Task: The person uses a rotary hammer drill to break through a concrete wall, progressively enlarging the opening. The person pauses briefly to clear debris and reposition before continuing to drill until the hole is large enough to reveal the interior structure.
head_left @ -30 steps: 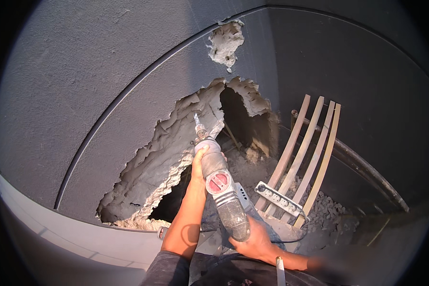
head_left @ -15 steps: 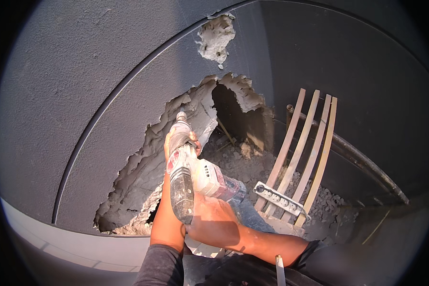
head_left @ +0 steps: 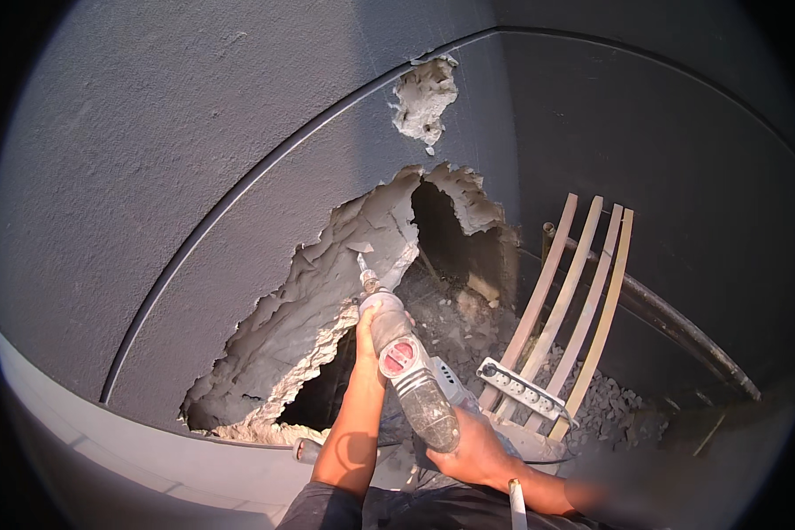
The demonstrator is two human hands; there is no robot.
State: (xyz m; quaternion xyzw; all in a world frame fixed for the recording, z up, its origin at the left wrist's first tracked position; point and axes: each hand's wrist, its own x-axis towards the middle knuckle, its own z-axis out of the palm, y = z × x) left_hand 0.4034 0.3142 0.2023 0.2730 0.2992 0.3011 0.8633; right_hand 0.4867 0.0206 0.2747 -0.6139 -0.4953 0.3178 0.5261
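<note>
With both hands I hold a dusty rotary hammer drill (head_left: 424,405) with a red dial on its side. My left hand (head_left: 373,325) is wrapped round its front housing. My right hand (head_left: 479,449) is closed on the rear grip, its fingers partly hidden behind the tool. From the chuck a chisel bit (head_left: 362,261) points away from me at a large jagged hole (head_left: 283,336) broken in the dark grey wall. The bit's tip overlaps the pale broken layer; I cannot tell whether it touches.
Rubble (head_left: 455,309) lies inside and right of the hole. Wooden slats (head_left: 583,300) lean at the right wall, with a white power strip (head_left: 523,390) across their lower ends and a rusty pipe (head_left: 680,329) behind. Above is a smaller broken patch (head_left: 426,102). A white ledge (head_left: 132,459) curves below.
The drill has swung right and back toward me, away from the hole's left edge, and its bit shows more fully. The whole view has shifted, so the wall sits lower and further right.
</note>
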